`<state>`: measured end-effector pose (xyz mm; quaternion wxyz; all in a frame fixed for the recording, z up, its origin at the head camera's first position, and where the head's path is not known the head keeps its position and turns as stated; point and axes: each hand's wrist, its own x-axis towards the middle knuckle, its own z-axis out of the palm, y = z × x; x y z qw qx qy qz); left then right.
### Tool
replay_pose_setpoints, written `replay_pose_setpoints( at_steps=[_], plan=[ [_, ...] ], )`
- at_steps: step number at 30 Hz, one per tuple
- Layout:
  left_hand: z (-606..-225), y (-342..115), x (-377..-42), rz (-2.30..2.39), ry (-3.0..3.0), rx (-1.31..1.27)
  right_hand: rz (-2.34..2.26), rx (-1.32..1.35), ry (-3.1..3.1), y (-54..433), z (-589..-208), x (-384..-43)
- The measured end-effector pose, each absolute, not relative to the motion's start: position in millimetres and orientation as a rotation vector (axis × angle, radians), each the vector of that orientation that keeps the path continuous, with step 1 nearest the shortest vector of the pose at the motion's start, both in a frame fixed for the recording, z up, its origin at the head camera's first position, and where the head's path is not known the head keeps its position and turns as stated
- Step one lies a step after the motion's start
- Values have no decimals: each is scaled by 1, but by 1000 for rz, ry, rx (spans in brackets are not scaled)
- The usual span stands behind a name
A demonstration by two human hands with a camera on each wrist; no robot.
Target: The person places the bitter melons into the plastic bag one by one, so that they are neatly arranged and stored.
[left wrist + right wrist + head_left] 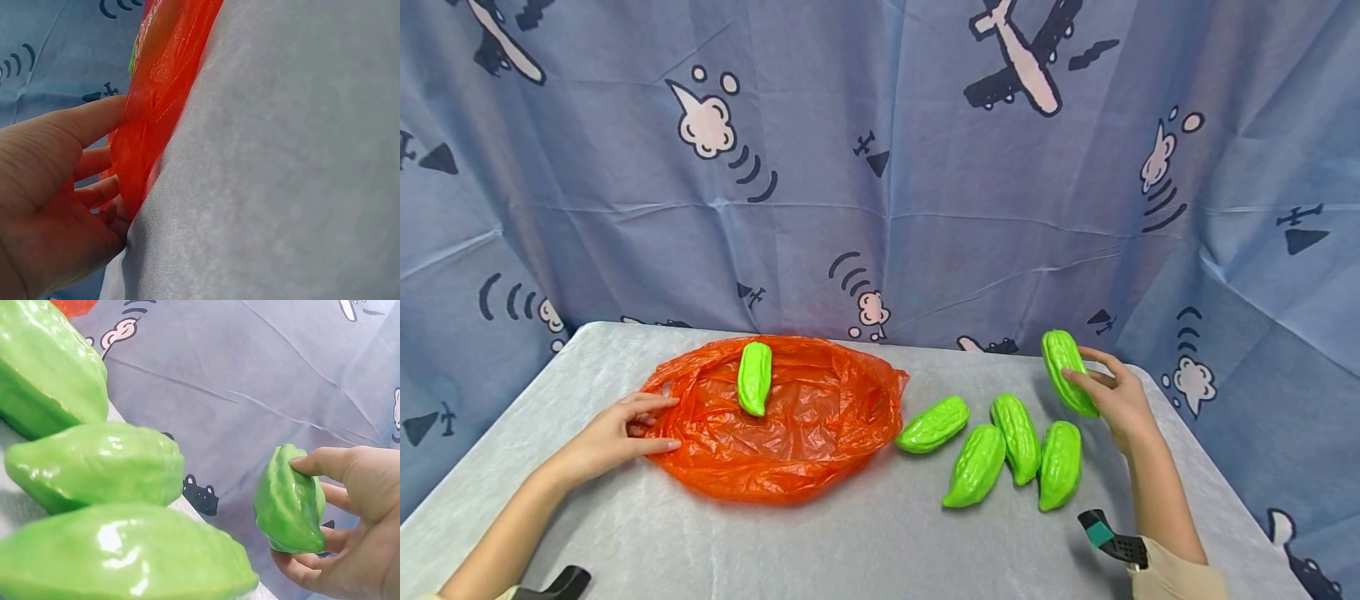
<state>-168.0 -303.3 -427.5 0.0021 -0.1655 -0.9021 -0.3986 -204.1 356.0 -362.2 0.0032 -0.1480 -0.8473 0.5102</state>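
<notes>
A green bitter melon (1066, 372), glossy and ridged, is held between the thumb and fingers of my right hand (1116, 400) above the table's far right part. In the right wrist view, the thumb lies on the near side of this bitter melon (287, 503), with fingers behind and below. My left hand (617, 433) grips the left edge of a thin red plastic bag (775, 483), which lies spread with its mouth facing up. The left wrist view shows its thumb and bent fingers at the bag's edge (153, 119). One bitter melon (754, 379) lies in the bag.
Several more bitter melons lie between bag and right hand: one beside the bag (934, 425), others (976, 467) farther right. The white-covered table (820, 550) ends at a blue patterned curtain (820, 167) behind.
</notes>
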Motion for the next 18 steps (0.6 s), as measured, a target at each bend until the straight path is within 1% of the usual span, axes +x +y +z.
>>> replay_pose_setpoints(
  at_steps=[18],
  plan=[
    [-427,-302,-167,-1249,-2827,-511,1733,-388,-2566,331,-352,-202]
  ],
)
